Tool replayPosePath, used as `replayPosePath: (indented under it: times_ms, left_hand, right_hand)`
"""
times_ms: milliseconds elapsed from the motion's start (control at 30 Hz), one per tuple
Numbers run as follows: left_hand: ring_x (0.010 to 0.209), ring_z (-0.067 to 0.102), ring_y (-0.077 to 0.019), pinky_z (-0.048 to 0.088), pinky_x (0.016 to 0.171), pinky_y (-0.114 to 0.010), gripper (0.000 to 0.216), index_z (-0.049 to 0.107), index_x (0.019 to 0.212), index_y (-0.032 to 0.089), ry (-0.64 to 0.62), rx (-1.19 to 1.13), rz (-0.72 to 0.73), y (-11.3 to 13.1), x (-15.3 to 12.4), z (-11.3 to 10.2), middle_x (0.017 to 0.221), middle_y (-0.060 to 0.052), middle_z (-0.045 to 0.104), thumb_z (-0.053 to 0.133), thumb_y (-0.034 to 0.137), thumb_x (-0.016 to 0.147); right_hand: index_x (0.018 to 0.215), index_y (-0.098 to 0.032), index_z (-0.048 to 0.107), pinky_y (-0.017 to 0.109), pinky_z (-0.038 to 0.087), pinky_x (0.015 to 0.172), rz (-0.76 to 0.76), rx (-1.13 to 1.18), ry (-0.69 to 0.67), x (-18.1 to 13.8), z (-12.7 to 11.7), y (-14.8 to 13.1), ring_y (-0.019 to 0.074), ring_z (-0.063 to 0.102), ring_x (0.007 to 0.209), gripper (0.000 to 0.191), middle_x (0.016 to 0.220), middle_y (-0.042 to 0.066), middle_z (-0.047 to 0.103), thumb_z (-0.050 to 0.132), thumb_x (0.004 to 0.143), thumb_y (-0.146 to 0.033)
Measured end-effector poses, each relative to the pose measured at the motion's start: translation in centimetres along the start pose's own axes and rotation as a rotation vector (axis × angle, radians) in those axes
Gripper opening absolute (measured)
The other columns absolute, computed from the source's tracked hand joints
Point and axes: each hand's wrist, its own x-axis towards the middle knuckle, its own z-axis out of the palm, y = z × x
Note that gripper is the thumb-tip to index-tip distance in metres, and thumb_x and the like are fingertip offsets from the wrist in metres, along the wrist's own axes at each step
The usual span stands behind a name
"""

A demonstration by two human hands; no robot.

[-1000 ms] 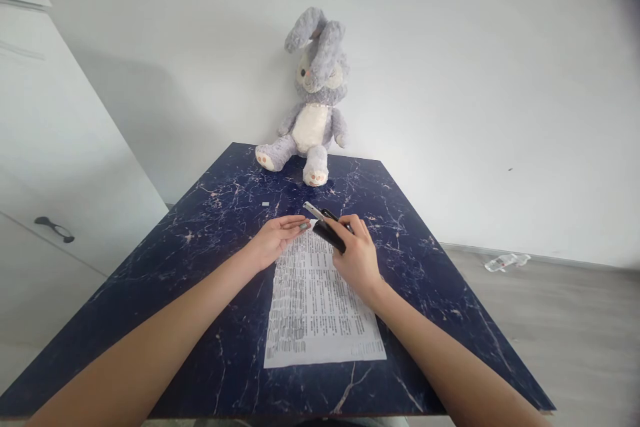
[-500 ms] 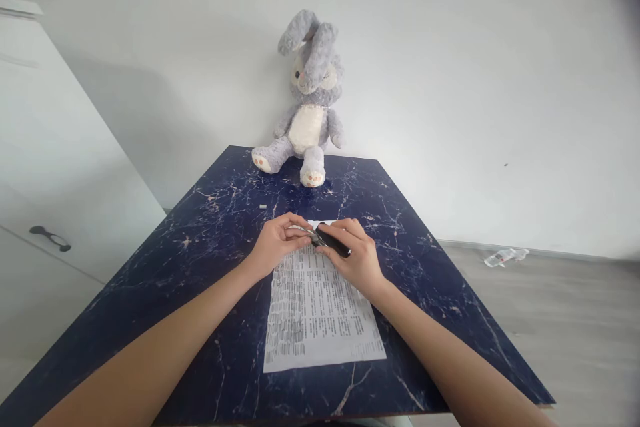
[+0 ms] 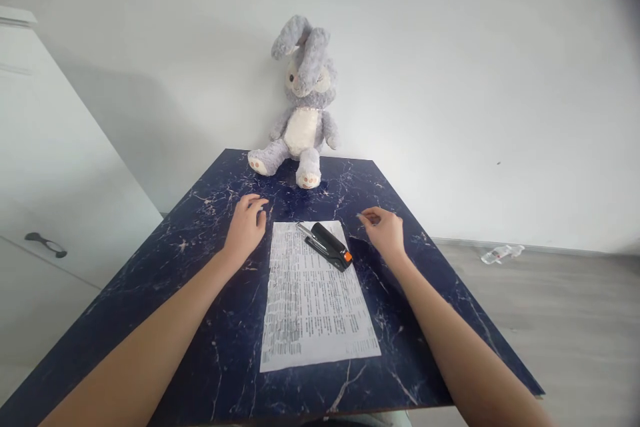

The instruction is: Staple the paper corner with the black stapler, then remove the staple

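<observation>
Stapler [image 3: 329, 241], opened out, lies diagonally on the upper part of the printed sheet [image 3: 323, 310], its orange tab [image 3: 348, 257] toward the sheet's right edge. Right hand [image 3: 386, 230]: near that edge, thumb and fingertip pinched on a small pale piece [image 3: 359, 215]. Left hand [image 3: 243, 227]: left of the sheet, thumb and fingers apart. Plush rabbit [image 3: 303, 130]: seated at the far end of the marbled table [image 3: 235, 340].
</observation>
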Motion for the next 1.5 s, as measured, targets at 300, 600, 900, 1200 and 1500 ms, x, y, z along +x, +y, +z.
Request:
replayPosePath:
  times_ms: [300,600,900,1200,1500]
  left_hand:
    - [0.123,0.060,-0.0351,0.044,0.106,-0.050,0.033,0.069,0.120,0.019,-0.244,0.395,-0.022,-3.0,0.1,1.1,0.130,-0.016,0.068,0.045,0.018,0.097]
    - [0.089,0.065,-0.0274,0.046,0.079,-0.036,0.028,0.068,0.103,0.022,-0.244,0.278,0.046,-1.1,0.3,0.2,0.095,-0.009,0.070,0.042,0.013,0.097]
    - [0.091,0.065,-0.0247,0.050,0.086,-0.037,0.024,0.073,0.095,0.021,-0.275,0.174,0.036,-1.7,0.2,0.8,0.109,-0.010,0.064,0.049,0.017,0.094]
    - [0.088,0.064,-0.0245,0.049,0.086,-0.038,0.028,0.070,0.104,0.023,-0.190,-0.059,0.002,-0.5,-0.1,0.8,0.099,-0.008,0.068,0.043,0.022,0.100]
    - [0.086,0.072,-0.0242,0.055,0.082,-0.035,0.032,0.077,0.111,0.021,-0.190,-0.590,-0.250,2.0,-1.0,1.5,0.098,-0.008,0.077,0.074,0.040,0.086]
  right_hand:
    - [0.106,-0.018,0.074,0.037,0.049,0.077,0.112,-0.255,-0.033,1.6,0.3,4.8,0.0285,0.066,0.090,0.031,0.087,0.009,0.072,0.072,0.079,-0.032]
    - [0.098,-0.019,0.071,0.032,0.049,0.075,-0.309,0.096,-0.047,-2.8,0.6,-3.7,0.0183,0.061,0.075,0.018,0.086,0.004,0.063,0.053,0.097,-0.025]
    - [0.090,-0.021,0.069,0.034,0.051,0.074,-0.339,0.201,-0.183,-4.8,1.7,-5.3,0.0206,0.063,0.079,0.019,0.090,0.007,0.065,0.053,0.100,-0.027]
    - [0.116,-0.022,0.066,0.033,0.053,0.070,-0.311,0.124,-0.334,-4.8,1.4,-5.2,0.0198,0.063,0.083,0.031,0.104,0.007,0.063,0.067,0.094,-0.044]
    - [0.106,-0.020,0.063,0.034,0.050,0.077,-0.373,0.025,-0.471,-5.3,2.4,-5.0,0.0213,0.063,0.086,0.023,0.099,0.006,0.064,0.069,0.084,-0.019]
